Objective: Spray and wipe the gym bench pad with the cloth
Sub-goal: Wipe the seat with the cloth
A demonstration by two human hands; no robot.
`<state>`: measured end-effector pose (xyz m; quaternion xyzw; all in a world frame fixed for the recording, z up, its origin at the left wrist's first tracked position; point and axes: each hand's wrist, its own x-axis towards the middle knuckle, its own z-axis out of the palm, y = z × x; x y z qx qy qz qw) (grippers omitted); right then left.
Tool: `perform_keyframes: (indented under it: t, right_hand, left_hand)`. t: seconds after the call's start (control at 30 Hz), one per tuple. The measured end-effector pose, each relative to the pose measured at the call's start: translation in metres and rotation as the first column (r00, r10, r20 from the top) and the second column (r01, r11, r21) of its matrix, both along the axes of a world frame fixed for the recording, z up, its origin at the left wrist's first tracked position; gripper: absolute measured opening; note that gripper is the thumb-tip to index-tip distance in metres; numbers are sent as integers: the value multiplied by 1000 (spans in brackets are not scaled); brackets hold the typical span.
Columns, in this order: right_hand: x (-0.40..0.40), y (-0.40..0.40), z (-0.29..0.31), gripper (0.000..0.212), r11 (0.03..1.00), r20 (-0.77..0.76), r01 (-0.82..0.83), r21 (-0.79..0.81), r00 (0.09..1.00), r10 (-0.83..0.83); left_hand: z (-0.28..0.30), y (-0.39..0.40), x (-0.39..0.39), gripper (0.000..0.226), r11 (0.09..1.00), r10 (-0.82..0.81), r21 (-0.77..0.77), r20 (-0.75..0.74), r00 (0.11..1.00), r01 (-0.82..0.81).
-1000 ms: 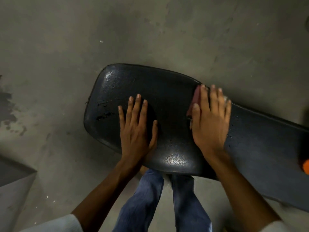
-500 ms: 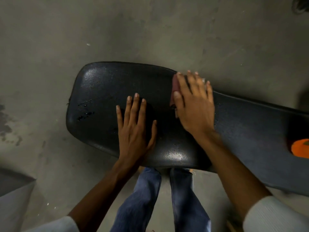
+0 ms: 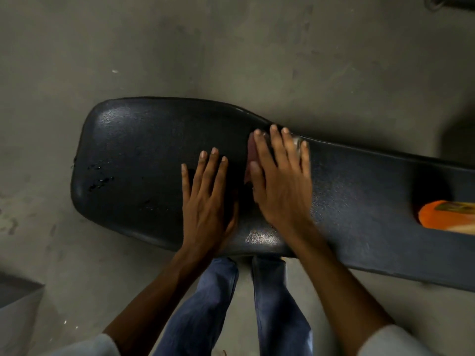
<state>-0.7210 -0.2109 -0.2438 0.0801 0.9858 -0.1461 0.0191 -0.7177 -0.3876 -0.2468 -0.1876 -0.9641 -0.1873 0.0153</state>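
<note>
On the black bench pad (image 3: 154,160), near where it narrows, a reddish cloth (image 3: 250,160) lies pinned flat under the right hand (image 3: 280,181), fingers spread and straight, their tips reaching the pad's far edge. Only a strip of cloth shows beside the thumb. The left hand (image 3: 208,199) rests palm down just beside it, open and holding nothing, fingers fanned toward the far edge. To the left the wide end of the pad lies bare, with small tears (image 3: 99,176) near its rim. To the right the narrow stretch runs to an orange object (image 3: 447,214). Bare concrete floor (image 3: 231,47) surrounds the bench.
</note>
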Motion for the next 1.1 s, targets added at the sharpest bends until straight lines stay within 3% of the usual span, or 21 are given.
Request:
perform_keyframes:
  t: [0.2, 0.33, 0.4, 0.53, 0.73, 0.8, 0.87, 0.97, 1.03, 1.1]
  right_hand:
    - [47, 67, -1, 61, 950, 29, 307, 51, 951, -309]
    - [109, 32, 0, 62, 903, 75, 428, 46, 899, -431]
    - [122, -3, 0, 63, 927, 83, 374, 36, 923, -376]
    - [109, -53, 1, 61, 992, 59, 106, 74, 992, -111]
    - [133, -36, -6, 63, 975, 37, -198, 101, 980, 195]
    - [142, -23, -8, 66, 973, 53, -196, 118, 980, 191]
    - [132, -27, -6, 65, 988, 79, -88, 126, 994, 78]
    - [98, -58, -2, 63, 993, 76, 78, 89, 993, -85]
    - [75, -81, 2, 69, 996, 77, 34, 82, 996, -40]
    - [65, -101, 4, 97, 980, 107, -146, 138, 985, 131]
  left_hand:
    - [-4, 11, 5, 64, 997, -30, -73, 37, 999, 33]
    - [-2, 13, 4, 64, 999, -15, -37, 43, 999, 16]
    - [-2, 12, 4, 63, 1000, -2, -18, 32, 1000, 3]
    - [-1, 6, 8, 65, 1000, 25, -8, 26, 999, -25]
    - [1, -28, 12, 71, 995, 77, -65, 35, 996, -75]
    - [1, -34, 11, 67, 994, 76, -87, 40, 996, -72]
    - [1, -36, 11, 64, 994, 65, -95, 32, 997, -61]
    - [4, -35, 10, 58, 996, 91, 8, 30, 995, -91]
    - [7, -38, 11, 55, 985, 138, 97, 51, 989, -142]
    - [9, -45, 14, 54, 972, 180, 138, 71, 981, -188]
